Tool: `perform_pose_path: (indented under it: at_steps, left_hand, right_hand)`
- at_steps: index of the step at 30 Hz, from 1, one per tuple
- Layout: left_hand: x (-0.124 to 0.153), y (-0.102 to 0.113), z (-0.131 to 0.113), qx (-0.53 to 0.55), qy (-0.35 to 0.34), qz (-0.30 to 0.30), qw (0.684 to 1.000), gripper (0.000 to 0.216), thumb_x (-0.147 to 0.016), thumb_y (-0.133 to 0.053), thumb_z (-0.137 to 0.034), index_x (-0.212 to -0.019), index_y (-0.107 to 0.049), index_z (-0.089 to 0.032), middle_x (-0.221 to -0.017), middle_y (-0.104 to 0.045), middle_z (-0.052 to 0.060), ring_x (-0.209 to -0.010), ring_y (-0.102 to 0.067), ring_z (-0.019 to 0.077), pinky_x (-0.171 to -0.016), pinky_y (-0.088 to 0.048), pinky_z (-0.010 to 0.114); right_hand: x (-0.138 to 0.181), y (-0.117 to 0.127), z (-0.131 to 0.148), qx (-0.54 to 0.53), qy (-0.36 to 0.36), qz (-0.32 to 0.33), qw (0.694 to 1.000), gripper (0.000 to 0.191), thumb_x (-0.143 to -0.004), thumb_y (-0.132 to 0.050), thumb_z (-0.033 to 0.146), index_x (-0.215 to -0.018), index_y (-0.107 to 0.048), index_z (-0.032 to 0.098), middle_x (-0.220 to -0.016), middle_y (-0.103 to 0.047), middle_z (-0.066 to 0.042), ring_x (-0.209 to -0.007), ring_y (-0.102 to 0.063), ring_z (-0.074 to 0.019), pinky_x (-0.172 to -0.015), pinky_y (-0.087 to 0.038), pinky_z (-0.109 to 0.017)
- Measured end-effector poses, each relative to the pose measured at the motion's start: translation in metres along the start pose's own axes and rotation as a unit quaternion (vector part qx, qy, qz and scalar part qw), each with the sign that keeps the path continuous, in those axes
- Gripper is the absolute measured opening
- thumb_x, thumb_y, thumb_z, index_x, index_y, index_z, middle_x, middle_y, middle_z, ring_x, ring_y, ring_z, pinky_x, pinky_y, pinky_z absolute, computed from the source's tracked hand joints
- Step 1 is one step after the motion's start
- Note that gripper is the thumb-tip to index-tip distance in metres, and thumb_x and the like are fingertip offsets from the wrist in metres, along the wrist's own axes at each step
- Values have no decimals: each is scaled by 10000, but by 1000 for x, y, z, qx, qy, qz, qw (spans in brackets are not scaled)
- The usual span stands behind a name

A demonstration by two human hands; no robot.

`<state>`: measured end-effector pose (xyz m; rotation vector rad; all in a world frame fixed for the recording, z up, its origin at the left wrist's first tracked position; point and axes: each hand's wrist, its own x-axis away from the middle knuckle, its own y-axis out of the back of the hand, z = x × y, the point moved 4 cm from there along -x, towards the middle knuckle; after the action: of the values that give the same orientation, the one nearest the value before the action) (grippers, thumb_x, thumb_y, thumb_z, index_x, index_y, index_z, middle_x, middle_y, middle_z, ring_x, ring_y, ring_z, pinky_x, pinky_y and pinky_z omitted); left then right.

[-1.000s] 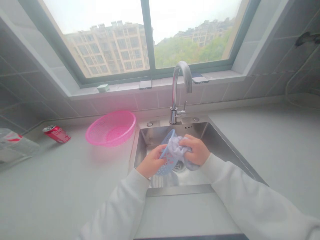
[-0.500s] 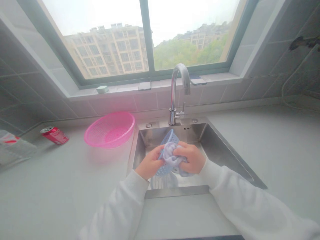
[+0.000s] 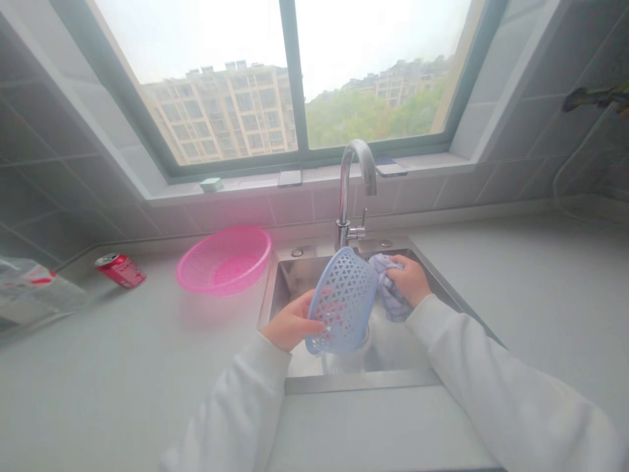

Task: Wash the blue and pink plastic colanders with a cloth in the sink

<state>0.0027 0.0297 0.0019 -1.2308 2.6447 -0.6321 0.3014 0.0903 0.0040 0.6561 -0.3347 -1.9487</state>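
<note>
1. Where the counter [image 3: 122, 387] meets the tiled wall at far left, a crumpled clear plastic bag [image 3: 34, 292] with red print lies on it.
2. Just right of the bag, a red soda can [image 3: 120, 271] lies on its side.
3. Next comes a pink plastic basket [image 3: 223, 261], resting on the counter just left of the stainless steel sink [image 3: 361, 381].
4. Over the sink, the left hand [image 3: 289, 321] is curled, its fingers closed against the lower edge of a blue perforated plastic basket [image 3: 344, 300], which is held up and tilted, clear of the sink floor.
5. Behind the blue basket, a chrome gooseneck faucet [image 3: 351, 190] rises from the sink's back edge.
6. Just right of the blue basket, the right hand [image 3: 410, 280] is closed around a bunched lavender cloth [image 3: 388, 286], which hangs over the sink.
</note>
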Motion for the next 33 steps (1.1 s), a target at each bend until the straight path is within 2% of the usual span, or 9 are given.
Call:
perform_pose_path:
  at_steps: [5, 9, 13, 17, 19, 22, 25, 28, 33]
  left_hand:
    - [-6, 5, 10, -24, 47, -49, 997, 588, -706, -853, -273, -1250, -649, -177, -1020, -747, 101, -807, -704, 210, -713, -529, 316]
    - [-7, 2, 4, -40, 16, -73, 996, 581, -647, -828, -185, -1196, -639, -172, -1048, -732, 87, -865, -696, 219, -760, -531, 325]
    - [-7, 2, 5, -114, 10, -150, 982, 427, -649, -751, -175, -1052, -610, -174, -864, -687, 15, -706, -643, 164, -629, -496, 267]
    - [-9, 3, 9, -211, -9, -182, 960, 344, -805, -688, -444, -994, -623, -163, -712, -618, -9, -572, -547, 127, -506, -406, 227]
    - [-10, 4, 10, -231, -17, -183, 956, 418, -840, -641, -549, -997, -634, -162, -703, -613, -2, -584, -562, 136, -502, -402, 227]
    - [-8, 5, 11, -231, 0, -186, 955, 474, -839, -625, -605, -1033, -629, -172, -705, -609, -1, -598, -595, 157, -484, -400, 231]
    - [-8, 2, 12, -226, 5, -170, 959, 504, -827, -628, -624, -1058, -621, -176, -729, -611, 2, -621, -614, 170, -497, -424, 243]
    - [-9, 2, 13, -224, -5, -169, 960, 493, -840, -611, -619, -1050, -618, -173, -722, -607, -2, -611, -589, 160, -526, -430, 252]
    - [-10, 3, 12, -271, -43, -160, 948, 438, -871, -594, -571, -1002, -643, -157, -798, -653, 35, -711, -612, 179, -623, -462, 278]
  right_hand:
    - [-1, 4, 1, 7, -17, -6, 1000, 221, -613, -569, 240, -793, -697, 236, -717, -680, -39, -695, -616, -224, -650, -477, -336]
    - [6, 6, 13, -15, 15, -17, 1000, 243, -634, -566, 245, -840, -694, 233, -714, -658, -36, -711, -617, -231, -654, -484, -337]
    - [45, -8, 53, -21, 172, 45, 984, 196, -672, -547, 234, -817, -678, 223, -788, -643, -41, -749, -615, -213, -696, -487, -327]
    - [94, -32, 88, 28, 355, 197, 914, 203, -669, -570, 195, -818, -704, 226, -777, -601, -27, -655, -546, -156, -629, -430, -274]
    - [91, -35, 85, 41, 349, 204, 914, 219, -672, -573, 191, -838, -712, 224, -796, -616, -32, -674, -561, -159, -643, -436, -275]
    - [54, -27, 59, 43, 229, 139, 963, 246, -699, -551, 206, -881, -716, 203, -824, -649, -48, -768, -625, -200, -725, -479, -310]
    - [26, -16, 38, 52, 148, 87, 984, 261, -687, -559, 226, -892, -717, 191, -878, -673, -63, -828, -648, -234, -757, -490, -339]
    - [39, -15, 48, 49, 193, 93, 976, 264, -674, -554, 208, -885, -712, 198, -834, -634, -40, -740, -613, -197, -701, -473, -313]
    - [93, -32, 85, 42, 367, 210, 905, 206, -675, -571, 188, -829, -704, 216, -773, -566, -16, -633, -528, -148, -613, -408, -274]
